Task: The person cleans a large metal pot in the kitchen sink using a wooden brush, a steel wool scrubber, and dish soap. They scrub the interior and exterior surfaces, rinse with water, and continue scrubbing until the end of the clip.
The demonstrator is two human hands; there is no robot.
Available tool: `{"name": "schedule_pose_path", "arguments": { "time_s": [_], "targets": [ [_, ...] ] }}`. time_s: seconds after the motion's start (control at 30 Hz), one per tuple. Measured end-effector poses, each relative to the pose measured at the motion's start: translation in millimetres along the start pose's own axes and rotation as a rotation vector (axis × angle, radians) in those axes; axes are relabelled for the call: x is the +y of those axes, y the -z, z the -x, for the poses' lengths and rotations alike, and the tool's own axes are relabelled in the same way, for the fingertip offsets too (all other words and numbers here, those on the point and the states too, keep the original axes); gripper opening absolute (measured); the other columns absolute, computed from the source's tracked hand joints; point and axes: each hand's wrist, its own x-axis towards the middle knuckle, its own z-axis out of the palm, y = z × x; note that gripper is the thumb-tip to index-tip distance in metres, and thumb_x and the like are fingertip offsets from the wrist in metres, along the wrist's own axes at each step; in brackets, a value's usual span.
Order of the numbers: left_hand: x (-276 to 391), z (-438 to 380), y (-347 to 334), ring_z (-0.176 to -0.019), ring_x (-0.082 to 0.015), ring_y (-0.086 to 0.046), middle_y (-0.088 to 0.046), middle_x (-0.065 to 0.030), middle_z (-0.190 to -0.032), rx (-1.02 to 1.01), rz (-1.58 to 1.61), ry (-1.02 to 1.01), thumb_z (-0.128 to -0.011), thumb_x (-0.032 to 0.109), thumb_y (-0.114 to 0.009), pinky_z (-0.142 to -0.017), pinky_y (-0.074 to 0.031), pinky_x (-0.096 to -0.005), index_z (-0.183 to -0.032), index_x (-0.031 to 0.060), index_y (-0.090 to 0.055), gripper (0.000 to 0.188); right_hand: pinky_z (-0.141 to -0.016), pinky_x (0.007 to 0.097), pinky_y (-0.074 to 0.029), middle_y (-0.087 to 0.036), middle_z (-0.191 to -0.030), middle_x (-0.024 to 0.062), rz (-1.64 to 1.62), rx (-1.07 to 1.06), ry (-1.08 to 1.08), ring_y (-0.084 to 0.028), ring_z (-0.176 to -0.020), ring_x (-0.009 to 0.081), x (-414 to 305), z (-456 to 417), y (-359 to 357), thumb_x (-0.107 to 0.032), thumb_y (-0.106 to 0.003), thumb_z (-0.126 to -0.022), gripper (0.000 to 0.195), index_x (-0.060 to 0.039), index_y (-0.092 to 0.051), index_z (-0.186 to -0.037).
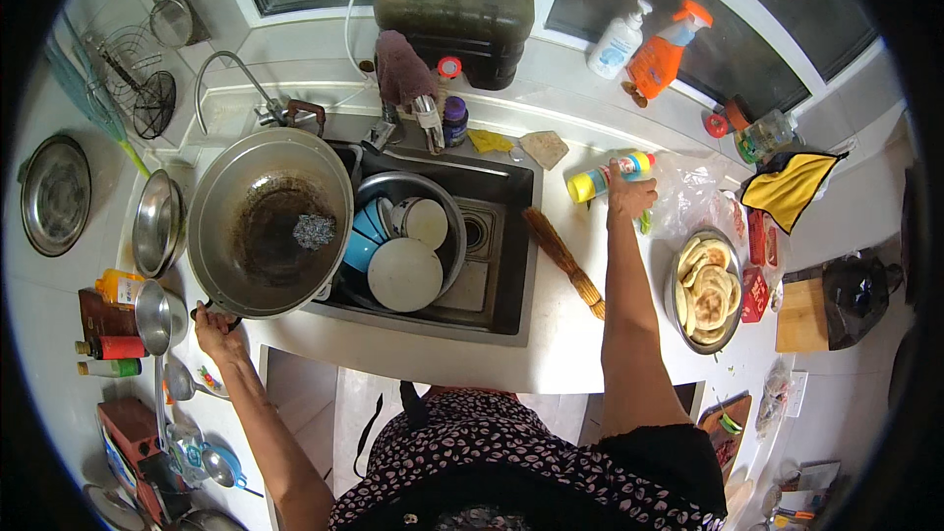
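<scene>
My left hand (217, 333) grips the side handle of a large metal pot (210, 236), which sits over the left edge of the sink. Inside, the bottom of the pot is stained brown, and a steel wool scourer (314, 231) rests there. My right hand (631, 196) is around a yellow bottle (588, 186) with a printed label and a red cap, at the back of the counter to the right. The bottle is tilted nearly onto its side; whether it touches the counter I cannot tell. A clear plastic bag (693, 181) lies right beside that hand.
The sink (509, 265) holds a metal basin (459, 236) of bowls and plates. A straw brush (564, 262) lies right of it. Flatbreads fill a metal bowl (675, 310). Behind the sink stand a cloth-covered faucet (404, 70) and a large water container (457, 15). A ladle (158, 324) lies left.
</scene>
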Motion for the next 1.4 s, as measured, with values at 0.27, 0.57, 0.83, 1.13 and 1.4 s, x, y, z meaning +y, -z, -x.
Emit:
{"name": "schedule_pose_path", "arguments": {
  "time_s": [0.27,0.57,0.83,1.13,1.4],
  "targets": [
    [-12,-27,19,-0.045,-0.0062,-0.031,-0.034,0.0078,-0.056,0.036,0.006,-0.027,-0.095,0.014,-0.057,-0.042,-0.027,-0.0232,-0.076,0.0159,-0.050,0.021,-0.085,0.0401,-0.053,-0.059,-0.116,0.0200,-0.734,-0.494,-0.370,-0.062,-0.100,0.0295,27,-67,-116,-0.034,-0.081,-0.069,0.081,0.0086,-0.039,-0.124],
    [5,11,3,-0.050,-0.0152,-0.045,-0.047,-0.0012,-0.062,-0.030,-0.041,-0.109,-0.090,0.015,-0.071,-0.052,-0.043,-0.0320,-0.091,0.0104,-0.046,0.026,-0.082,0.0390,-0.056,-0.056,-0.117,0.0233,-1.103,-0.562,-0.113,-0.065,-0.090,0.0278,17,-25,-53,-0.010,-0.082,-0.073,0.102,0.0125,-0.011,-0.143],
    [13,61,-33,-0.102,-0.0274,-0.055,-0.057,-0.0122,-0.107,0.176,-1.063,-1.216,-0.076,0.005,-0.078,-0.094,-0.041,-0.0392,-0.123,0.0036,-0.055,0.052,-0.088,0.0364,-0.050,-0.058,-0.104,0.0134,-0.656,-0.159,0.690,-0.061,-0.093,0.0230,-6,15,8,-0.010,-0.081,-0.076,0.052,0.0041,-0.052,-0.117],
    [-89,39,-150,-0.116,-0.0292,-0.051,-0.051,-0.0079,-0.123,-0.705,-1.761,-0.743,-0.074,0.014,-0.080,-0.094,-0.040,-0.0504,-0.125,0.0197,-0.062,0.055,-0.099,0.0365,-0.045,-0.052,-0.122,0.0162,-0.974,-0.454,0.455,-0.056,-0.108,0.0233,2,25,-19,-0.011,-0.082,-0.078,0.070,0.0026,-0.036,-0.129],
    [-146,6,-145,-0.114,-0.0333,-0.057,-0.052,-0.0101,-0.122,-0.782,-1.939,-0.770,-0.073,0.007,-0.074,-0.094,-0.041,-0.0533,-0.120,0.0190,-0.057,0.051,-0.098,0.0360,-0.044,-0.055,-0.118,0.0124,-0.991,-0.508,0.352,-0.056,-0.106,0.0213,0,32,-14,-0.010,-0.081,-0.077,0.064,-0.0004,-0.043,-0.127]
  ]
}}
